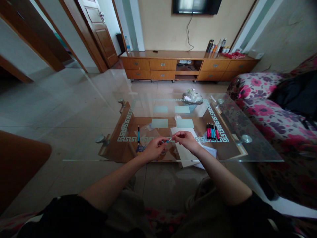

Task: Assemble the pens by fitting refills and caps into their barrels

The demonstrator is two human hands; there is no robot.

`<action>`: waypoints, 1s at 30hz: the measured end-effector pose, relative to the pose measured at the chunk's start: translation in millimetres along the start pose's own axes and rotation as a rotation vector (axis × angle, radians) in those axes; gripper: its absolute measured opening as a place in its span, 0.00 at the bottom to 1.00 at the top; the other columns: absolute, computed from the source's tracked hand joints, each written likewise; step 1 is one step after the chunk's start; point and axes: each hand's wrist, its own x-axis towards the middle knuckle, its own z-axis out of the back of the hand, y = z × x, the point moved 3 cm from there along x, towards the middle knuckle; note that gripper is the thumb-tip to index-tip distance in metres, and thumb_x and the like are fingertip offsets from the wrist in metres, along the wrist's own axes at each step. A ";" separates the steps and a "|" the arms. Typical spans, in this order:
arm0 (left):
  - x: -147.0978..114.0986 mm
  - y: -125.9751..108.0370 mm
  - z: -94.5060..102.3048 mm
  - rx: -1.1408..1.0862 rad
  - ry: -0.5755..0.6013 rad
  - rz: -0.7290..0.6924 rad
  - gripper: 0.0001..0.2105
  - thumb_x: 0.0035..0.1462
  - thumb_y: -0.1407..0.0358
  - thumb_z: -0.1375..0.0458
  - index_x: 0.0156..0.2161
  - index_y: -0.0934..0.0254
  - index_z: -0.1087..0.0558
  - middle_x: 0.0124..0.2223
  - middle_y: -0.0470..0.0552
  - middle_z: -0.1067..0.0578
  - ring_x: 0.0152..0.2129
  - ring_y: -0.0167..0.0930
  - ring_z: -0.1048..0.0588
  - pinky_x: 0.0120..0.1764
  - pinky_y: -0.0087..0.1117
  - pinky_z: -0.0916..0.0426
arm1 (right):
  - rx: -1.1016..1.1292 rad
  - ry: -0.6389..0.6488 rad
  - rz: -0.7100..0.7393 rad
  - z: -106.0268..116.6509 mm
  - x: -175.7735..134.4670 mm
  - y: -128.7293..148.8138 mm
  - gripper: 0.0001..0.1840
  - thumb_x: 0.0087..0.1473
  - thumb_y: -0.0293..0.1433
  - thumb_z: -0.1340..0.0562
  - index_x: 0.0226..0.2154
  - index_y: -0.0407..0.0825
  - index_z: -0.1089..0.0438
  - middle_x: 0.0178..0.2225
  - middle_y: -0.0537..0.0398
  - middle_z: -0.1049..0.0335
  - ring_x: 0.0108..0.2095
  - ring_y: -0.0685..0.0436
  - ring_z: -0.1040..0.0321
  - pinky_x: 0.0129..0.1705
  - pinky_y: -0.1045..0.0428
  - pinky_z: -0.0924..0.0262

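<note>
Over the near edge of the glass table, my left hand [157, 147] is closed around a small blue pen part [167, 141], mostly hidden by the fingers. My right hand [185, 139] pinches a thin whitish stick [170, 139], which looks like a pen refill; its lower end meets the blue part. To the left, a blue and black pen [138, 135] lies on the glass. Several pens [212, 132], pink or blue with black ends, lie in a row at the right.
The glass table [81, 155] has a patterned border. White papers [183, 150] and a clear plastic bag [147, 132] lie near my hands. A basket [192, 106] of crumpled plastic shows toward the far side. A flowered sofa [262, 109] is on the right, a wooden cabinet [163, 64] beyond.
</note>
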 end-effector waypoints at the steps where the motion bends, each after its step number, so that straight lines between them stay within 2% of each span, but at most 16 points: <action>1: 0.1 -2.3 1.2 0.052 -0.013 -0.030 0.14 0.62 0.60 0.44 0.48 0.64 0.25 0.44 0.55 0.23 0.34 0.29 0.25 0.36 0.30 0.29 | -0.011 0.008 0.008 0.2 0.0 -0.1 0.15 0.44 0.40 0.31 0.30 0.45 0.24 0.26 0.55 0.26 0.26 0.51 0.35 0.27 0.55 0.44; 6: -2.5 -17.2 5.1 0.311 -0.032 -0.170 0.10 0.63 0.63 0.45 0.45 0.63 0.25 0.41 0.52 0.24 0.38 0.32 0.26 0.42 0.33 0.32 | -0.081 0.051 0.050 0.9 1.9 -6.6 0.16 0.45 0.42 0.31 0.28 0.44 0.24 0.26 0.54 0.25 0.26 0.50 0.34 0.30 0.54 0.41; 11: -7.0 -22.0 2.6 0.478 0.031 -0.317 0.09 0.64 0.66 0.48 0.45 0.64 0.27 0.39 0.53 0.27 0.39 0.32 0.28 0.43 0.34 0.33 | -0.288 0.090 0.092 2.3 2.7 -14.6 0.19 0.50 0.45 0.34 0.25 0.45 0.24 0.23 0.54 0.26 0.23 0.50 0.36 0.27 0.54 0.45; 16: -7.7 -19.9 2.9 0.507 0.018 -0.327 0.09 0.65 0.66 0.48 0.46 0.64 0.27 0.39 0.52 0.28 0.38 0.32 0.28 0.42 0.33 0.33 | -0.418 0.129 0.120 1.3 0.7 -14.5 0.23 0.54 0.48 0.38 0.22 0.46 0.24 0.21 0.55 0.28 0.22 0.50 0.37 0.25 0.55 0.47; 22: -8.1 -22.6 2.5 0.510 0.028 -0.313 0.10 0.66 0.64 0.49 0.45 0.63 0.27 0.39 0.52 0.28 0.38 0.32 0.28 0.43 0.33 0.33 | -0.348 0.128 0.131 -2.9 -0.3 -10.9 0.19 0.49 0.46 0.34 0.28 0.45 0.22 0.26 0.52 0.24 0.28 0.48 0.33 0.29 0.55 0.42; 25: -8.2 -23.8 1.8 0.513 0.033 -0.299 0.11 0.67 0.62 0.50 0.45 0.63 0.27 0.40 0.52 0.27 0.38 0.31 0.28 0.43 0.33 0.34 | -0.309 0.143 0.120 -5.0 -0.7 -10.9 0.19 0.47 0.44 0.32 0.30 0.43 0.22 0.26 0.51 0.24 0.27 0.48 0.33 0.29 0.54 0.42; 30: -7.5 -22.8 2.7 0.541 0.023 -0.277 0.12 0.67 0.60 0.49 0.42 0.63 0.26 0.39 0.51 0.27 0.37 0.31 0.28 0.41 0.32 0.34 | -0.286 0.179 0.113 -7.9 -2.9 -12.3 0.19 0.48 0.45 0.33 0.30 0.44 0.21 0.25 0.53 0.25 0.25 0.49 0.34 0.28 0.54 0.42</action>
